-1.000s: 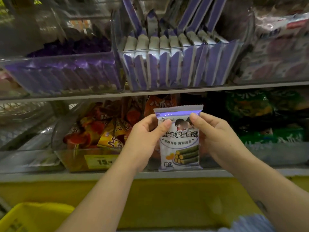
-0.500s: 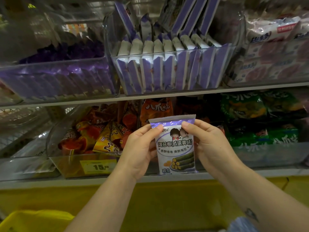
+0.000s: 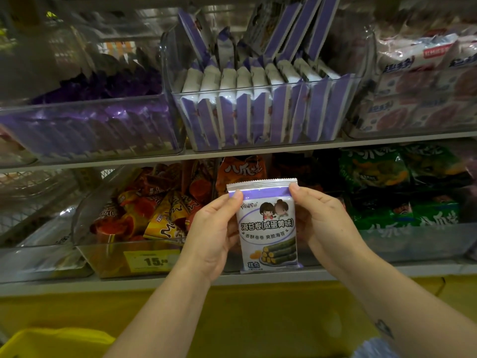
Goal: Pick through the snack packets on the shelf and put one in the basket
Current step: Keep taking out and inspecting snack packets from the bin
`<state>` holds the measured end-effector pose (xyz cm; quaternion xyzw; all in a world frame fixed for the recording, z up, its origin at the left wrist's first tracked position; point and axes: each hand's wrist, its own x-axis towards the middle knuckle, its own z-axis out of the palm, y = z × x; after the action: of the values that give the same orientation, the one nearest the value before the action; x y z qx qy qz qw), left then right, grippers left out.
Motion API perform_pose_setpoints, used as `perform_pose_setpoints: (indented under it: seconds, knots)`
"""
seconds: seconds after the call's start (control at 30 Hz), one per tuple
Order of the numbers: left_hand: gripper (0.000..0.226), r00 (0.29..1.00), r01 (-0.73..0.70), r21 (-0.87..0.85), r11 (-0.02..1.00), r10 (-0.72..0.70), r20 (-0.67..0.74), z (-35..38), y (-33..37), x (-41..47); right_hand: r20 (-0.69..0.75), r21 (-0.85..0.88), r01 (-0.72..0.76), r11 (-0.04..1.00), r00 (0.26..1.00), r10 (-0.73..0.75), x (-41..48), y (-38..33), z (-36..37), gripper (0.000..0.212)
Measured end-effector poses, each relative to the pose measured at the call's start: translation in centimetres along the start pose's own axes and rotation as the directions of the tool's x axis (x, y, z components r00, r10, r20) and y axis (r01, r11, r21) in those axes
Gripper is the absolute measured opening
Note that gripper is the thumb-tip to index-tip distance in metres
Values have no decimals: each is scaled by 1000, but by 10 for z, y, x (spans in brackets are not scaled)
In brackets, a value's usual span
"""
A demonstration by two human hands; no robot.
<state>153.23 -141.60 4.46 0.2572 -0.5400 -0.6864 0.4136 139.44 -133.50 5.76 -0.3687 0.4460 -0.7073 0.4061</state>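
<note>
1. Two hands are on one packet. My left hand (image 3: 211, 236) pinches its upper left corner, thumb on the front and fingers behind. My right hand (image 3: 322, 223) pinches the upper right corner the same way, so neither is free.
2. The snack packet (image 3: 267, 226), white and purple with seaweed rolls printed on it, hangs upright in the air in front of the lower shelf (image 3: 387, 270). Its face is toward me, and it is not yet in the basket.
3. I judge the step in hand to be the last look at my pick, with the carry down to come.
4. The yellow basket (image 3: 51, 342) shows only as a corner at the lower left, well below and left of the packet. My left hand is the nearer one, so I would firm its pinch first and only then lift the right thumb off.
5. I would grip the flat sealed seam at the top, not the middle. The rolls inside are probably brittle, and the film looks slippery.
6. I would draw the packet toward me before lowering it. That way it clears the shelf's front edge and the clear bin (image 3: 108, 257) of orange snacks just to its left.
7. I would look down before letting go, since most of the basket is out of view.
</note>
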Motion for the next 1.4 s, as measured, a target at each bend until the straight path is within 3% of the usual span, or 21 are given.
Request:
perform_pose_setpoints:
  seconds: [0.2, 0.3, 0.47, 0.6, 0.77, 1.1, 1.2, 1.27, 1.33, 1.4]
  knots:
    - [16, 998, -55, -18, 998, 54, -43, -1, 2, 2, 54, -73, -19, 997, 998, 23, 6, 5, -5, 32]
    - [19, 997, -55, -38, 998, 52, -64, -3, 3, 3, 163, -156, -45, 987, 984, 71, 8, 4, -9, 32]
    - [18, 998, -9, -119, 993, 1, -70, -10, 8, 6, 341, -449, -148, 881, 883, 322, 8, 2, -19, 39]
    - [29, 987, 131, -70, 989, -123, 99, -18, 13, 9, 310, -300, -325, 897, 856, 414, 8, -1, -21, 36]
    - [41, 861, 315, 115, 942, -335, 382, -28, 14, 8, 318, -165, -483, 860, 799, 510, 8, -6, -24, 47]
    - [41, 799, 374, 97, 922, -374, 471, -36, 9, 13, 344, -84, -540, 837, 773, 533, 10, -5, -22, 43]
    - [43, 800, 358, 91, 929, -356, 484, -36, 9, 13, 344, -88, -505, 858, 793, 502, 9, -4, -23, 42]
    - [44, 853, 313, 87, 946, -320, 411, -33, 9, 13, 329, -113, -429, 896, 835, 441, 10, -2, -24, 42]
    - [41, 953, 140, 196, 971, -186, 240, -27, 4, 13, 308, -167, -332, 928, 877, 369, 10, 0, -24, 41]
    - [32, 995, -93, 439, 894, 62, 84, -21, -1, 13, 325, -198, -268, 943, 890, 321, 10, 1, -24, 42]
